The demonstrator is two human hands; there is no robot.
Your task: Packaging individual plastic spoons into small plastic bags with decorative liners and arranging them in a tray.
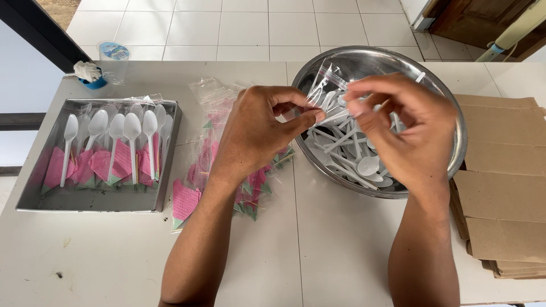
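On a pale table over the steel bowl, left hand pinching a clear sleeve, mouth toward 3 o'clock, right hand closed on a white spoon there.

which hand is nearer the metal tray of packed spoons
Left. The left hand is just right of the metal tray, over the loose packets; the right hand is farther right, over the steel bowl.

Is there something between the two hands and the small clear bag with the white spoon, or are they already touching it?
Nothing visible stands between them. The left hand and the right hand both pinch the clear bag with the white spoon, above the metal bowl.
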